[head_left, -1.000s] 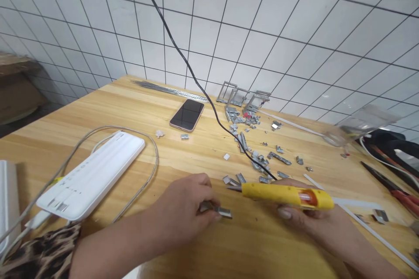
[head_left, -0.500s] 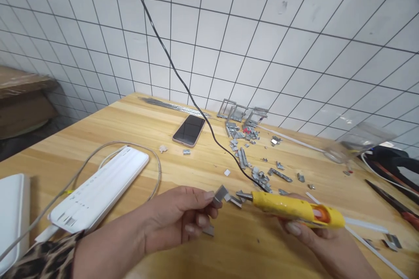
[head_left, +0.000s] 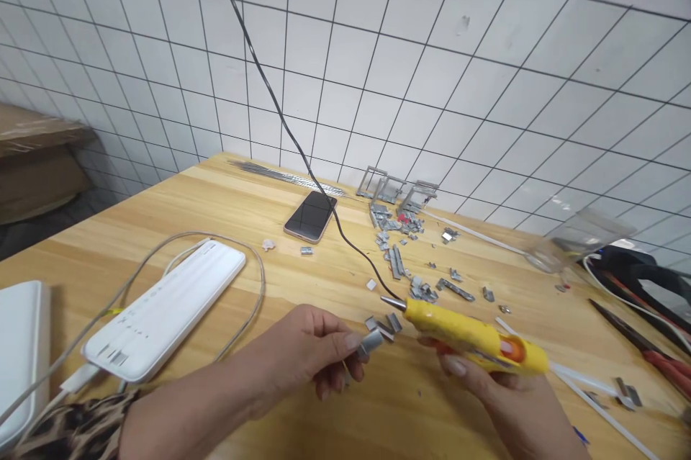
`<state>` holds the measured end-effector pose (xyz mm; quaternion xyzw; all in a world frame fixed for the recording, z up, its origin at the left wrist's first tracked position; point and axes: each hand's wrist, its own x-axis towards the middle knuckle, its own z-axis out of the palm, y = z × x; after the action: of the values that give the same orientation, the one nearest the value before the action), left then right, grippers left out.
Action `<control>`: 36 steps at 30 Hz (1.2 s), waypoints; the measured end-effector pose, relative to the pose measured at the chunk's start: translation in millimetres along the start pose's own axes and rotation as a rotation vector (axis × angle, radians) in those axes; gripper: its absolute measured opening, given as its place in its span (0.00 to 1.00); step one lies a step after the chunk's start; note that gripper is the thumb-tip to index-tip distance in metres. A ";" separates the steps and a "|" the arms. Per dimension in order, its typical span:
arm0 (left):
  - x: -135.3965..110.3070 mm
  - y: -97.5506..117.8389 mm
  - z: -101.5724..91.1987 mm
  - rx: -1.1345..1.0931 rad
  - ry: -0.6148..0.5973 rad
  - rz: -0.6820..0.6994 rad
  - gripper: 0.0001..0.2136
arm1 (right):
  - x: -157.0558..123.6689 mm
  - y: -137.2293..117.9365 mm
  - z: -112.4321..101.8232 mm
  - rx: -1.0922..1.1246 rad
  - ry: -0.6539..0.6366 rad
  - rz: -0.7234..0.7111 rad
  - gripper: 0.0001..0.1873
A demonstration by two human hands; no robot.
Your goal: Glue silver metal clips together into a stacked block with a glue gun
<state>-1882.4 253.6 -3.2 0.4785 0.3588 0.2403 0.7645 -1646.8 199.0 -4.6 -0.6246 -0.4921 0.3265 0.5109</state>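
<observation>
Between the thumb and fingers of my left hand (head_left: 324, 352) is a small bent grey metal piece (head_left: 370, 343). My right hand (head_left: 502, 402) is wrapped round a yellow hot glue gun (head_left: 458, 323), its metal nozzle pointing left and a glue stick (head_left: 588, 376) sticking out of its back end. The nozzle is above and to the right of the held piece, apart from it. Just beyond my left fingertips, a few similar grey pieces (head_left: 393, 323) lie on the wooden table (head_left: 162, 208). A black cord (head_left: 281, 114) hangs across the view towards the glue gun.
A phone (head_left: 310, 217), thin metal rods (head_left: 286, 178) and grey frames (head_left: 418, 194) lie towards the wall, with loose pieces (head_left: 396, 262) scattered nearby. On the left are a white power strip (head_left: 167, 309) and cable. Pliers (head_left: 626, 330) and a clear plastic container (head_left: 577, 237) are on the right.
The glue gun has shifted slightly left, its nozzle now higher relative to the held piece. My left hand has tilted the metal piece and lowered it a little.
</observation>
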 end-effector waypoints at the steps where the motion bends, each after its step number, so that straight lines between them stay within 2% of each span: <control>1: -0.6 -0.7 1.8 -0.009 -0.012 0.000 0.16 | -1.2 -2.9 5.1 0.019 0.000 0.014 0.16; 8: -5.4 -4.9 10.6 -0.166 -0.083 -0.063 0.13 | -11.6 -27.8 37.7 0.019 -0.039 -0.009 0.15; 15: -7.2 -3.0 9.8 -0.295 -0.108 -0.129 0.12 | -16.3 -43.2 51.9 0.096 -0.064 0.071 0.13; 24: -2.9 -5.5 11.4 -0.116 -0.143 0.033 0.11 | -19.5 -42.6 60.6 0.130 -0.070 0.053 0.10; 26: -3.3 -4.0 11.1 -0.118 -0.137 0.065 0.10 | -16.7 -40.0 58.7 0.138 -0.050 0.062 0.11; 29: -4.1 -0.5 9.0 -0.166 -0.115 0.084 0.10 | -2.6 -36.1 44.5 0.163 0.050 0.042 0.14; 33: -3.7 1.5 3.9 -0.262 -0.076 0.078 0.12 | 20.1 -30.2 15.4 0.178 0.191 -0.100 0.17; 36: -2.4 0.8 -0.2 -0.294 -0.036 0.087 0.12 | 20.9 -23.7 4.7 0.026 0.088 -0.075 0.18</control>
<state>-1884.0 252.4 -1.8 0.3806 0.2848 0.3148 0.8215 -1651.4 220.1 18.9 -0.6129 -0.4878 0.2859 0.5520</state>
